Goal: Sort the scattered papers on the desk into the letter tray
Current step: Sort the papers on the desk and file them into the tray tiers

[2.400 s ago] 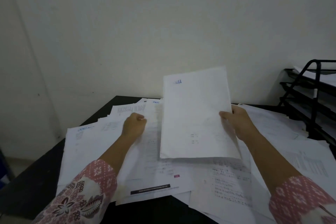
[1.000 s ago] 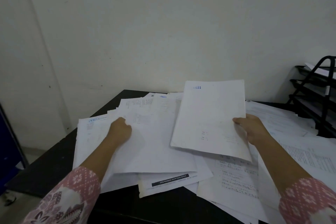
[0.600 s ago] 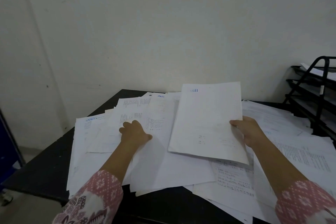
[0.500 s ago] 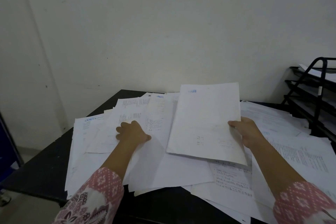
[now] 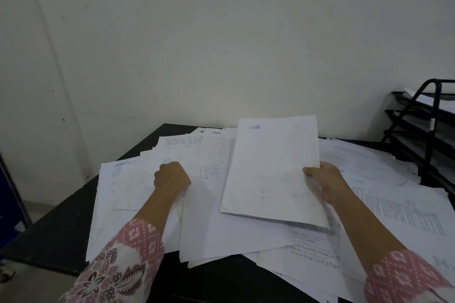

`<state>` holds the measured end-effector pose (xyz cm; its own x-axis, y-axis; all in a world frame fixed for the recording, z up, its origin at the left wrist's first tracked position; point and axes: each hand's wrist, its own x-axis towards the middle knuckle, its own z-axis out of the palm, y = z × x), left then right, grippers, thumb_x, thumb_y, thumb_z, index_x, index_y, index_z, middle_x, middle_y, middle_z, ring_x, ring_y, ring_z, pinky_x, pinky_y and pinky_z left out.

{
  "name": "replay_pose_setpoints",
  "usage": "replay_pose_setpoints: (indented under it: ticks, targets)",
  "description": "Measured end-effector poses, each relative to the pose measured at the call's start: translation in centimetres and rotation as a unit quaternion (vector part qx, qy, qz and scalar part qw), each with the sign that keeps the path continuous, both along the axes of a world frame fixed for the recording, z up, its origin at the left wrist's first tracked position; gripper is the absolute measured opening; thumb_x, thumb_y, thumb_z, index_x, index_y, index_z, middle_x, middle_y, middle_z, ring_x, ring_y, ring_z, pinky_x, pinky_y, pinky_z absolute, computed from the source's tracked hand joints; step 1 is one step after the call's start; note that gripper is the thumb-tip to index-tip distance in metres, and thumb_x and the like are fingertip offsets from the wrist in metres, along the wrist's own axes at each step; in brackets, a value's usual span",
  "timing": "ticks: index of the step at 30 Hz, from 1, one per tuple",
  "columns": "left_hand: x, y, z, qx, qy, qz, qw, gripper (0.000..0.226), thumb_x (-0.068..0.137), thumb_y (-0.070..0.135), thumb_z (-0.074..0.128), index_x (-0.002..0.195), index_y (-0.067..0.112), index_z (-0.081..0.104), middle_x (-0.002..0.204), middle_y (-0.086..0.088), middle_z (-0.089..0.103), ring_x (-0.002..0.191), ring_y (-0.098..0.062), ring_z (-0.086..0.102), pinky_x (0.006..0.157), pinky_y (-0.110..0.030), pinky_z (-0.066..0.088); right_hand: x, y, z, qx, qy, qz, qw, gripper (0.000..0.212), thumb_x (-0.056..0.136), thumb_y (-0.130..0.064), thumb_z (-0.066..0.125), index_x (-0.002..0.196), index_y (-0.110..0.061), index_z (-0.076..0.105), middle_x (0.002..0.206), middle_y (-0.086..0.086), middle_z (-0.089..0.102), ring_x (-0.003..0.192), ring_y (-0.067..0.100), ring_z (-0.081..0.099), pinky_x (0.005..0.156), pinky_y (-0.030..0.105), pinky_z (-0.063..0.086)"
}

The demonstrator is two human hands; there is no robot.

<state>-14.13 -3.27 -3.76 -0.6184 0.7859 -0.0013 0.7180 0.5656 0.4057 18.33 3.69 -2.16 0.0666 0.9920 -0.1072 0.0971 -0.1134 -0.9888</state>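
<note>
Plainly the right hand (image 5: pixel 325 182) was gripping a sheaf (image 5: pixel 270 170) of white papers by its right edge, thumb on top and fingers beneath, so that the sheaf hung tilted just above the spread. The left hand (image 5: pixel 172 177) lay knuckles-up on the loose sheets (image 5: pixel 209 216) toward the left of the desk (image 5: pixel 61 216), its fingers curled down out of sight. A page edge seemed to buckle beside the thumb, but whether that hand pinched a page or only pressed on the pile could not be told. Pink patterned sleeves (image 5: pixel 118 265) covered both forearms. Around the hands, printed and blank pages overlapped in every direction, covering most of the black desk from its left side across to its right edge. Some hung over the near edge. The letter tray (image 5: pixel 418 115), a black tiered rack, stood at the far right, well apart from the sheaf. A few filed sheets (image 5: pixel 423 99) showed in its top tier, while the lower tiers were too dark to read. Behind it all was a bare pale wall (image 5: pixel 221 44). Judged from this, the sorting was only begun: one bundle was gathered and in hand, a little paper was already in the rack, and the great bulk of the pages was left to collect, square up and carry over.
</note>
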Motion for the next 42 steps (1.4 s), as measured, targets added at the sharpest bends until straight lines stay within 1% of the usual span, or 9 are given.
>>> replay_pose_setpoints:
  ticks: [8,11,15,22,26,29,32,36,42]
  targets:
    - [2.3,0.8,-0.1,0.210,-0.065,-0.110,0.969,0.020,0.084,-0.002,0.062,0.099,0.009,0.058,0.104,-0.008,0.059,0.084,-0.013,0.049,0.073,-0.016,0.036,-0.5,0.0,-0.3,0.015,-0.021,0.024,0.999,0.032,0.091,-0.004,0.056,0.123,0.002,0.056,0.106,0.009,0.059,0.094,0.023,0.054,0.082,0.031,0.042]
    - [3.3,1.0,0.3,0.277,-0.185,-0.093,0.938,0.034,0.083,-0.001,0.062,0.110,0.012,0.046,0.106,-0.004,0.049,0.077,-0.013,0.049,0.055,-0.015,0.035,-0.9,-0.2,-0.5,0.029,-0.057,0.039,0.997,0.027,0.091,-0.005,0.056,0.117,-0.001,0.059,0.105,0.009,0.060,0.089,0.021,0.055,0.079,0.029,0.044]
    - [4.4,1.7,0.7,0.305,-0.357,-0.021,0.883,0.051,0.083,0.005,0.063,0.126,0.015,0.038,0.116,-0.005,0.048,0.092,-0.020,0.049,0.071,-0.027,0.040,-1.7,-0.3,-0.8,0.047,-0.117,0.057,0.990,0.022,0.090,-0.006,0.057,0.112,-0.001,0.059,0.101,0.009,0.060,0.081,0.019,0.054,0.057,0.021,0.041]
    - [6.3,3.1,2.2,0.341,-0.471,-0.037,0.813,0.050,0.087,0.003,0.058,0.130,0.024,0.041,0.106,-0.004,0.053,0.073,-0.010,0.050,0.057,-0.022,0.042,-2.8,0.1,-1.4,0.042,-0.132,0.045,0.989,0.014,0.091,-0.010,0.052,0.103,-0.002,0.056,0.097,0.011,0.056,0.084,0.022,0.051,0.067,0.027,0.040]
    - [7.2,3.4,3.8,0.383,-0.463,-0.085,0.795,0.038,0.091,0.004,0.044,0.118,0.028,0.054,0.096,0.001,0.058,0.076,-0.012,0.054,0.062,-0.025,0.045,-2.2,0.6,-1.5,0.012,-0.086,0.038,0.996,0.023,0.091,-0.016,0.054,0.108,0.000,0.056,0.105,0.015,0.060,0.088,0.024,0.055,0.074,0.030,0.043]
    - [8.1,3.6,4.7,0.385,-0.474,-0.127,0.782,0.017,0.095,0.026,0.051,0.110,0.025,0.059,0.105,0.013,0.057,0.104,-0.009,0.053,0.086,-0.023,0.040,-1.6,0.9,-1.5,0.015,-0.093,0.028,0.995,0.020,0.090,-0.014,0.054,0.105,-0.001,0.058,0.098,0.013,0.060,0.082,0.023,0.053,0.068,0.028,0.041]
    - [8.4,3.9,4.8,0.350,-0.420,-0.191,0.815,0.042,0.084,0.035,0.069,0.121,0.023,0.053,0.119,0.010,0.055,0.110,-0.008,0.053,0.088,-0.021,0.043,-1.3,0.8,-1.4,0.012,-0.051,0.024,0.998,0.015,0.090,-0.010,0.056,0.101,-0.001,0.061,0.093,0.013,0.062,0.077,0.023,0.056,0.064,0.027,0.043]
    - [9.3,3.6,5.2,0.354,-0.303,-0.236,0.853,0.058,0.079,0.004,0.070,0.129,0.018,0.043,0.114,0.004,0.052,0.089,0.002,0.053,0.070,-0.006,0.041,-1.0,0.7,-1.0,0.026,-0.021,0.025,0.999,0.008,0.089,-0.008,0.056,0.096,-0.006,0.060,0.093,0.010,0.063,0.076,0.021,0.057,0.066,0.028,0.045]
    - [10.5,3.2,7.6,0.429,-0.403,-0.275,0.760,0.069,0.083,-0.004,0.064,0.136,0.027,0.030,0.102,0.007,0.060,0.083,0.001,0.063,0.064,-0.011,0.049,0.1,1.8,1.1,0.060,0.107,-0.026,0.992,0.044,0.085,-0.008,0.065,0.125,-0.006,0.048,0.113,0.012,0.060,0.095,0.026,0.061,0.082,0.037,0.051]
